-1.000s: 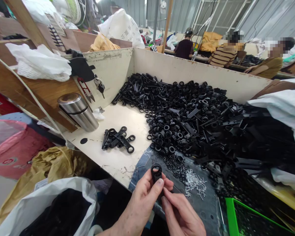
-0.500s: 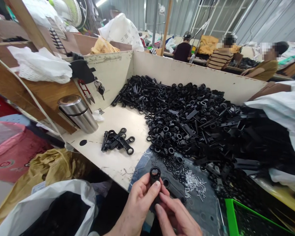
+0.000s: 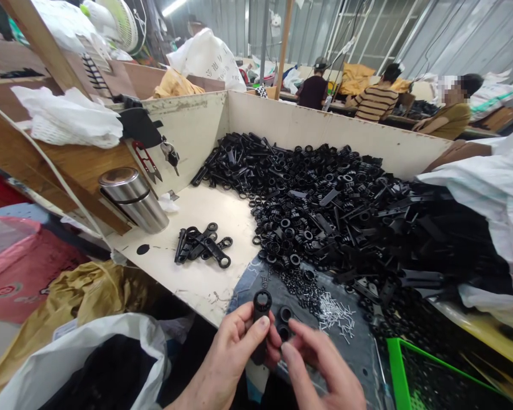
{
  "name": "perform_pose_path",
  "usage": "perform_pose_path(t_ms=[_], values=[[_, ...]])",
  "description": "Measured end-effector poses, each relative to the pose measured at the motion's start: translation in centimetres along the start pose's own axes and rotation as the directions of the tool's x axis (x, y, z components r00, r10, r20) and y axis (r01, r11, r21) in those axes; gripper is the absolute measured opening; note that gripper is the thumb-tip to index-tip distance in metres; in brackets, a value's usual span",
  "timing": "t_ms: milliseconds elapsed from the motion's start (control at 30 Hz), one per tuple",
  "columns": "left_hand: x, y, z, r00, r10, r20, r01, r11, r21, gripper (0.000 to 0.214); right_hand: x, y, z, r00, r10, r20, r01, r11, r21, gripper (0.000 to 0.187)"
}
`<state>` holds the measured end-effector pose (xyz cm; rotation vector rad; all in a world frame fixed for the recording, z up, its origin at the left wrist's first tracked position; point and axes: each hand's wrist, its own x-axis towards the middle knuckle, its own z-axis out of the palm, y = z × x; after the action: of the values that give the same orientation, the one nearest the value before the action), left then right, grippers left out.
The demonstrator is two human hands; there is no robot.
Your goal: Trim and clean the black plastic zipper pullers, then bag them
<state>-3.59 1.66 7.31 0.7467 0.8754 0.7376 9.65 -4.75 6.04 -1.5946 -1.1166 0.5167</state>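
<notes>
My left hand [image 3: 235, 347] is wrapped round a black plastic handle-like part [image 3: 260, 327], held upright with its ringed end at the top. Close on its right, my right hand [image 3: 325, 364] has its thumb and forefinger a little apart, with nothing clearly visible between them. Near those fingertips are black rings [image 3: 285, 314], partly hidden by the hand. Under the hands lies a dark cloth mat [image 3: 346, 364]. Silver pins [image 3: 336, 316] are heaped on it, beside a scatter of tiny black pieces [image 3: 299, 287].
A large heap of black parts [image 3: 325, 199] fills the walled bench. Several long ring-ended parts [image 3: 205, 245] lie to the left, near a steel flask [image 3: 134, 199]. A green crate [image 3: 397, 370] stands at right, an open white sack [image 3: 128, 330] at lower left. People sit beyond.
My right hand has come off the black part and shifted right, its fingers loosening. The left hand keeps the part and has moved slightly left. The view has shifted a little.
</notes>
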Motion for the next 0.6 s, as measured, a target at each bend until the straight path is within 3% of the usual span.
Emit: perform_pose_path(t_ms=[67, 100, 167, 233, 400, 467, 600], values=[[-0.2, 0.0, -0.1, 0.994, -0.018, 0.104, 0.01, 0.997, 0.081, 0.034, 1.3, -0.2, -0.5, 0.983, 0.118, 0.14, -0.133, 0.985, 0.106, 0.037], [-0.4, 0.0, -0.2, 0.988, -0.022, 0.153, 0.002, 0.991, 0.131, 0.036, 1.8, -0.3, -0.6, 0.953, 0.176, 0.247, -0.219, 0.963, 0.157, 0.041], [-0.7, 0.3, -0.3, 0.976, -0.034, 0.214, -0.015, 0.975, 0.222, 0.038, 2.5, -0.7, -0.6, 0.86, 0.252, 0.443, -0.38, 0.896, 0.228, 0.044], [-1.1, 0.8, -0.6, 0.966, -0.067, 0.25, -0.006, 0.96, 0.281, 0.038, 2.8, -0.9, -0.6, 0.785, 0.275, 0.555, -0.472, 0.846, 0.248, 0.043], [-2.1, 2.3, -2.0, 0.908, -0.152, 0.39, 0.036, 0.956, 0.29, 0.039, 2.7, -0.7, -0.7, 0.726, 0.271, 0.633, -0.517, 0.821, 0.242, 0.044], [-2.5, 2.3, -2.5, 0.922, -0.133, 0.364, 0.014, 0.95, 0.311, 0.038, 2.3, -0.4, -0.5, 0.729, 0.27, 0.629, -0.521, 0.814, 0.255, 0.044], [-3.0, 1.4, -2.9, 0.977, -0.058, 0.205, -0.016, 0.939, 0.343, 0.041, 1.1, 0.0, 0.3, 0.761, 0.28, 0.585, -0.524, 0.796, 0.302, 0.043]])
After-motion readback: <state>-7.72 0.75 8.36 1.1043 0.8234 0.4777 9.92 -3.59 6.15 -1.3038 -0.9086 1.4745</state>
